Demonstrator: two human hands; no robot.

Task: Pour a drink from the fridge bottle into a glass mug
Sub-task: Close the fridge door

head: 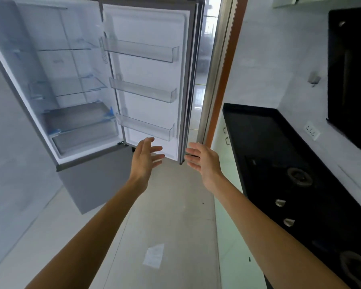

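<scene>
The fridge stands ahead with its upper door swung wide open to the right. Its glass shelves and the three clear door racks hold nothing that I can see. No bottle and no glass mug appear in view. My left hand is stretched forward with fingers spread, just below the lowest door rack. My right hand is also open, palm facing left, beside the lower outer edge of the door. Neither hand holds anything.
A black counter with a gas hob and knobs runs along the right wall. A dark window or panel hangs above it. A doorway opens behind the fridge door. A scrap of paper lies on the tiled floor.
</scene>
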